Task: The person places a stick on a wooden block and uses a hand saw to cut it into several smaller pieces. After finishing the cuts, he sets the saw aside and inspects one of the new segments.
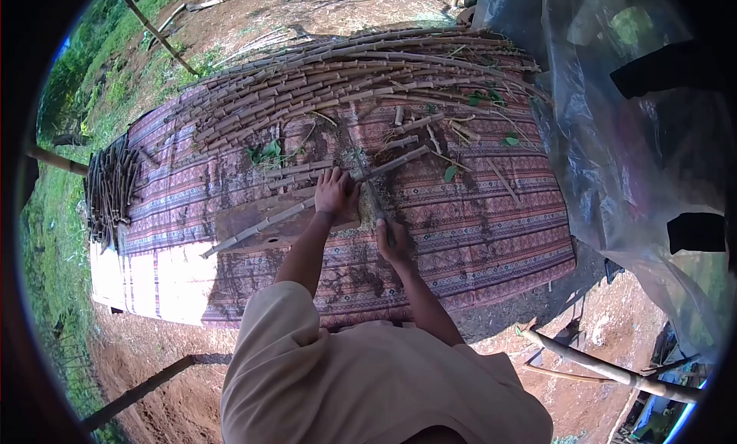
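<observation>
My left hand (334, 192) is closed around a long jointed cassava stem (265, 223), which lies slantwise over a brown wooden board (295, 231). The stem's far end points up and right, past my fingers. My right hand (394, 243) grips the handle of a narrow-bladed saw (374, 201). Its blade reaches away from me to the stem, just right of my left hand; the teeth are too small to make out. Pale crumbs like sawdust lie around the blade. Short cut stem pieces (418, 124) rest beyond my hands.
A patterned cloth (491, 244) covers the table. Long stems (330, 72) are heaped along its far side. A pile of short stem pieces (111, 184) sits at the left end. Clear plastic sheeting (595, 137) hangs on the right, and wooden poles (614, 367) stand around.
</observation>
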### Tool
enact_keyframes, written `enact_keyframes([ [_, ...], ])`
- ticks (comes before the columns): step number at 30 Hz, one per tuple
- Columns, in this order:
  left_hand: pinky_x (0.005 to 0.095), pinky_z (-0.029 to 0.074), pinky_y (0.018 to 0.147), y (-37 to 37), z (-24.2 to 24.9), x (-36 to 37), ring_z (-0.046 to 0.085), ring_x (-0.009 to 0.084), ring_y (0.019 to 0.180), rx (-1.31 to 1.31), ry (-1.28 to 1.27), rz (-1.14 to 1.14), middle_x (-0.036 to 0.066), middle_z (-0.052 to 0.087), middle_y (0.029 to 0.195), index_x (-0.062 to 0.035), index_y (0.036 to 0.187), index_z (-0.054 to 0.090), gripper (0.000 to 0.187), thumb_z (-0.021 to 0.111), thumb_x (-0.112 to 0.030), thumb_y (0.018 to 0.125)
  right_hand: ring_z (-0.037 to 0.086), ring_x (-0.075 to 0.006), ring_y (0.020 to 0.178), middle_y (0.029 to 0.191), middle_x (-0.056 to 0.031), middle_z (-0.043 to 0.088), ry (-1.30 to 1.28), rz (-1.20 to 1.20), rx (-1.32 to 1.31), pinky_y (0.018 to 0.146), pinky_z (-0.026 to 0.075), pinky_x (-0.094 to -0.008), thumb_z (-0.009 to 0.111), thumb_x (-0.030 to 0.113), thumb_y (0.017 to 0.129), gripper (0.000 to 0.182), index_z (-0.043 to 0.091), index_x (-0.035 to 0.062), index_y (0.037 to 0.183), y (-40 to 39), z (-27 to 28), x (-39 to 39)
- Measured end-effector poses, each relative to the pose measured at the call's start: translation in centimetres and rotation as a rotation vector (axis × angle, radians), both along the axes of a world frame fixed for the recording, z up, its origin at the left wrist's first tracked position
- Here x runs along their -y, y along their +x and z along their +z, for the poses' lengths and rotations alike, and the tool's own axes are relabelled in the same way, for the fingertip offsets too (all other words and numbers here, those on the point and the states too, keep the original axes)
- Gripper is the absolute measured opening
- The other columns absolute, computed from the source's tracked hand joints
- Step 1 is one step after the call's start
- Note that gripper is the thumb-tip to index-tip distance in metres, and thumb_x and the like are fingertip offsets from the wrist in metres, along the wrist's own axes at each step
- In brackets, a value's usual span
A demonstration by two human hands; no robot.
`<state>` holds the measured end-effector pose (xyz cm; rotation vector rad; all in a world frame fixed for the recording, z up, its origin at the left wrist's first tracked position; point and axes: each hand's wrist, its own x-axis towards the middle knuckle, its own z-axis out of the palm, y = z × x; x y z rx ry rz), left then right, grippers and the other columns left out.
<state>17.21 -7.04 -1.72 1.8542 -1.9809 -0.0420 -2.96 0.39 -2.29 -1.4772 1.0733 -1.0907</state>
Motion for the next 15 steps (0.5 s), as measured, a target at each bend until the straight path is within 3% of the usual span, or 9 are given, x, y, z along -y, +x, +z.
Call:
enact_keyframes([
  [3,0.0445,0.04,0.09,-0.2,0.4,-0.1,0.05,0.0314,0.104,0.0,0.031,0.0,0.012,0.052,0.101,-0.0091,0.092,0.057,0.033,0.064,-0.041,0.085,0.047,-0.0095,0.052,0.055,-0.0015,0.045,-0.009,-0.002,-0.042,0.049,0.036,-0.0328,0.051,0.022,0.1,0.024,0.058,0.0023,0.088,-0.6,-0.5,-0.2],
  [5,0.0448,0.04,0.09,-0.2,0.4,0.1,0.05,0.0315,0.104,0.011,-0.002,0.003,0.012,0.052,0.101,-0.0091,0.092,0.057,0.033,0.064,-0.041,0.085,0.046,-0.0091,0.051,0.054,-0.0007,0.044,-0.064,-0.033,-0.08,0.048,0.035,-0.0327,0.051,0.021,0.1,0.024,0.059,0.0012,0.091,-2.2,-0.8,-3.4],
  [7,0.0449,0.04,0.09,-0.2,-0.1,-0.3,0.05,0.0314,0.104,0.023,-0.056,-0.007,0.012,0.052,0.101,-0.009,0.091,0.057,0.033,0.064,-0.04,0.085,0.047,-0.0097,0.051,0.054,-0.0011,0.046,0.044,0.013,-0.053,0.048,0.036,-0.0325,0.051,0.023,0.1,0.024,0.061,0.0007,0.095,-4.7,-1.1,-7.5],
  [10,0.0445,0.04,0.089,0.0,-0.4,-0.2,0.05,0.031,0.103,0.049,-0.15,-0.035,0.012,0.052,0.1,-0.009,0.091,0.057,0.032,0.065,-0.039,0.085,0.045,-0.0077,0.054,0.058,0.0035,0.047,0.134,0.021,-0.024,0.05,0.034,-0.0303,0.048,0.03,0.101,0.038,0.048,0.0057,0.071,-5.5,0.7,-9.1],
  [12,0.0441,0.04,0.088,-0.1,-0.3,-0.3,0.05,0.0308,0.103,0.049,-0.157,-0.045,0.011,0.052,0.1,-0.0091,0.091,0.057,0.032,0.065,-0.039,0.084,0.045,-0.0084,0.053,0.057,0.0026,0.046,-0.033,-0.111,-0.09,0.05,0.034,-0.0305,0.048,0.03,0.101,0.038,0.048,0.0056,0.071,-3.0,-2.3,-6.7],
  [15,0.0436,0.04,0.088,0.1,-0.2,-0.1,0.051,0.0308,0.102,0.016,-0.048,-0.052,0.011,0.052,0.1,-0.0091,0.091,0.058,0.032,0.065,-0.04,0.084,0.045,-0.0087,0.053,0.057,0.0006,0.046,0.021,0.009,-0.041,0.05,0.035,-0.0308,0.048,0.028,0.101,0.037,0.049,0.0049,0.072,-0.1,1.0,-0.2],
])
